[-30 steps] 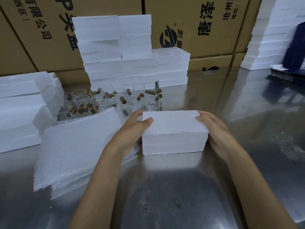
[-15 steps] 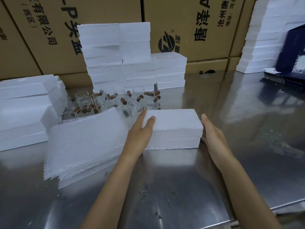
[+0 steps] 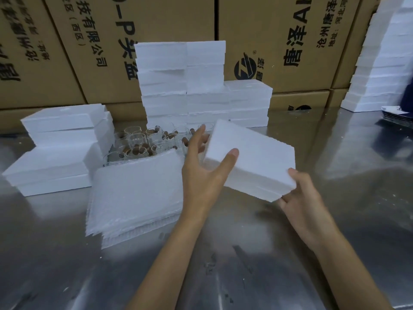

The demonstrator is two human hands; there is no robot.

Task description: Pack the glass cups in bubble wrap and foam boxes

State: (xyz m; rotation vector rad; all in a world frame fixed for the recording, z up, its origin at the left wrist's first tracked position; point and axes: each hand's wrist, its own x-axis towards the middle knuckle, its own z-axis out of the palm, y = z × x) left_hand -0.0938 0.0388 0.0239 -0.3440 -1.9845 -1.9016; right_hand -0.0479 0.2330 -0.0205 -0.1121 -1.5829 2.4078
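Note:
A white foam box point(image 3: 254, 157) is lifted off the steel table and tilted, its left end higher. My left hand point(image 3: 203, 173) grips its left end, thumb on top and fingers behind. My right hand point(image 3: 299, 195) holds its lower right corner from beneath, thumb on the edge. A stack of bubble wrap sheets point(image 3: 136, 193) lies to the left of my left hand. Behind it stands a cluster of glass cups point(image 3: 145, 144) with brown corks among them.
Foam boxes are stacked at the left point(image 3: 60, 148), at the back centre point(image 3: 196, 86) and at the far right point(image 3: 384, 59). Large cardboard cartons point(image 3: 279, 41) form a wall behind. Dark flat items point(image 3: 397, 115) lie at the right edge of the steel table point(image 3: 223, 265).
The foam box, flat on the table before, has been lifted and tilted by both hands. My right hand has shifted from its right side to under its lower right corner.

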